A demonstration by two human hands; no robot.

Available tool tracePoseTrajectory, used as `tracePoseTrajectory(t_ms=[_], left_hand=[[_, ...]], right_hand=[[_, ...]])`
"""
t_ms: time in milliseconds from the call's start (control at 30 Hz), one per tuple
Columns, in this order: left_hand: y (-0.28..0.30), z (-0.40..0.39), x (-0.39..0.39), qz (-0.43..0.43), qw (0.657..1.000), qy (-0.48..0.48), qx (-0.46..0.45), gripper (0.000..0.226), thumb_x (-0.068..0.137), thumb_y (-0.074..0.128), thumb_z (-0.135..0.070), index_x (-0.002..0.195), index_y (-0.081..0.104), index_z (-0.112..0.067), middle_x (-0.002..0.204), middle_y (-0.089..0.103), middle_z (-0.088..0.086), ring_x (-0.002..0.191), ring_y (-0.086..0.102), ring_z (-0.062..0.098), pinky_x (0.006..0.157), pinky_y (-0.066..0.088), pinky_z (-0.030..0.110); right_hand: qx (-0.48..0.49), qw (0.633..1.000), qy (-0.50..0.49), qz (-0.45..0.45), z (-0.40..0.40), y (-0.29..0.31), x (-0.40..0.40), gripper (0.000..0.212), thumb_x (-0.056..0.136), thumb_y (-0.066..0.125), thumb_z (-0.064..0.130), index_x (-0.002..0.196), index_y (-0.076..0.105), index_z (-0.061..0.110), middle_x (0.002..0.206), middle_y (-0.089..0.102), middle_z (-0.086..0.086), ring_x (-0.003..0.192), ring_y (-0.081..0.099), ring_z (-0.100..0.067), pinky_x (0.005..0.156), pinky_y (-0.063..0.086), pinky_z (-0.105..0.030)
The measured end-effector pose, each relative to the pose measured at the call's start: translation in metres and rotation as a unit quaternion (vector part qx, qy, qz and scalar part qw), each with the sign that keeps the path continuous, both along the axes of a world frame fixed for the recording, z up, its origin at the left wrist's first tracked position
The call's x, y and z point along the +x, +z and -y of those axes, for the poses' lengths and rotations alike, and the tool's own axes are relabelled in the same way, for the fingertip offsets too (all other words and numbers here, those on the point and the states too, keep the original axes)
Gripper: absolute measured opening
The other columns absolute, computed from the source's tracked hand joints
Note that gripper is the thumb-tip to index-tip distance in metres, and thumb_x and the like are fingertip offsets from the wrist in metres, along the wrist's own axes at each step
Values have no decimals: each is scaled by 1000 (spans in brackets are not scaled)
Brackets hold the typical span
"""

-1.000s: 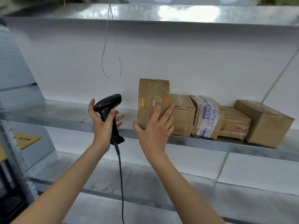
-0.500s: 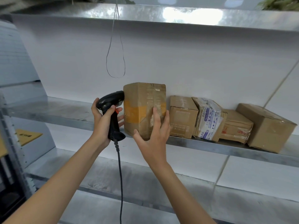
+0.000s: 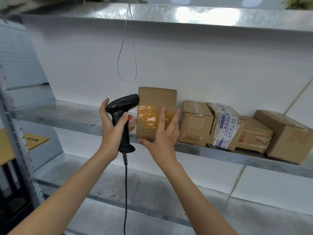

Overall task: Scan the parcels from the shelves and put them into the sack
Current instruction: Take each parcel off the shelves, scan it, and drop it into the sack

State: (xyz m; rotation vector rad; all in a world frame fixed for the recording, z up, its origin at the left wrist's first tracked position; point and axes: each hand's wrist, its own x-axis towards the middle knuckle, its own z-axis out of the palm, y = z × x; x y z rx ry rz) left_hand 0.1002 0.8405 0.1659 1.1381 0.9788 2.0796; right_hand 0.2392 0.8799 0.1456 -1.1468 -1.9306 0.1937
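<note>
My right hand holds a brown taped parcel upright in front of the middle shelf, thumb under its lower edge and fingers up its face. My left hand grips a black corded barcode scanner, whose head points at the parcel's left side and nearly touches it. Several other cardboard parcels stand in a row on the metal shelf to the right: a small box, a plastic-wrapped one, a flat one and a larger box. No sack is in view.
The scanner's cable hangs straight down between my arms. A thin wire loop dangles from the upper shelf above the parcel. A lower shelf runs below. At the left edge stand a rack upright and a yellow cardboard sheet.
My right hand has lifted the leftmost parcel off the shelf, turned it and brought it left to the scanner. The scanner has stayed about where it was.
</note>
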Motion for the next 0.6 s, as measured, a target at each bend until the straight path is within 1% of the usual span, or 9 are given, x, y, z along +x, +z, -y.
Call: tracePoseTrajectory(t_ms=[33,67,167,233,333,400,500,533,600], left_hand=[[-1,0,2,-8,1000,-7,3,66,104,57,-13,149,23,-48,89,72,2,104,74,32,100,55,44],[-1,1,4,-15,1000,-14,3,66,104,57,-14,149,23,-48,89,73,1,103,74,34,101,54,44],[1,0,4,-24,999,-39,-2,64,104,57,-16,147,24,-50,90,75,0,96,76,35,98,55,42],[3,-3,2,-16,999,-35,-8,62,105,57,-17,145,24,-50,91,75,1,97,76,33,94,57,41],[8,-10,-3,38,999,-2,-37,60,104,58,-20,144,26,-51,91,76,-1,104,74,26,92,57,44],[11,-14,-7,70,996,8,-58,60,105,57,-22,147,25,-48,93,77,-2,106,73,23,93,57,48],[15,-16,-8,94,993,3,-65,57,105,56,-21,149,27,-44,102,75,2,111,71,28,92,58,52],[16,-14,-7,87,994,5,-65,56,105,56,-22,149,28,-45,99,77,-1,111,71,28,90,59,50],[16,-10,-5,67,996,13,-60,56,105,56,-24,148,28,-46,91,78,-7,107,72,25,86,60,45]], right_hand=[[-1,1000,-23,-6,-1,0,-2,130,74,78,61,156,-18,31,156,-38,-3,149,-8,-34,121,4,-58],[-4,999,-40,-25,-2,0,-4,131,70,77,66,157,-15,30,159,-33,-6,149,-5,-35,120,5,-58],[-15,993,-49,-106,-7,0,-4,123,71,80,58,159,-3,32,164,-19,-7,148,6,-35,119,13,-55],[-7,991,-35,-128,-7,-3,0,118,72,79,53,158,1,33,165,-16,-4,149,6,-31,119,15,-55],[12,989,8,-148,0,-8,5,113,70,75,54,157,4,37,165,-12,5,149,3,-21,120,16,-56],[4,987,36,-159,6,-9,7,109,70,70,55,155,3,44,164,-13,12,148,1,-15,120,17,-55],[-27,984,80,-156,8,-7,9,103,80,67,48,151,-8,52,162,-16,18,152,-4,-16,121,19,-56],[-39,983,96,-152,8,-7,10,101,86,65,42,151,-11,50,162,-15,19,153,-4,-17,121,21,-56],[-55,980,116,-154,7,-4,9,93,96,59,29,155,-12,41,164,-9,16,153,4,-19,120,28,-54]])
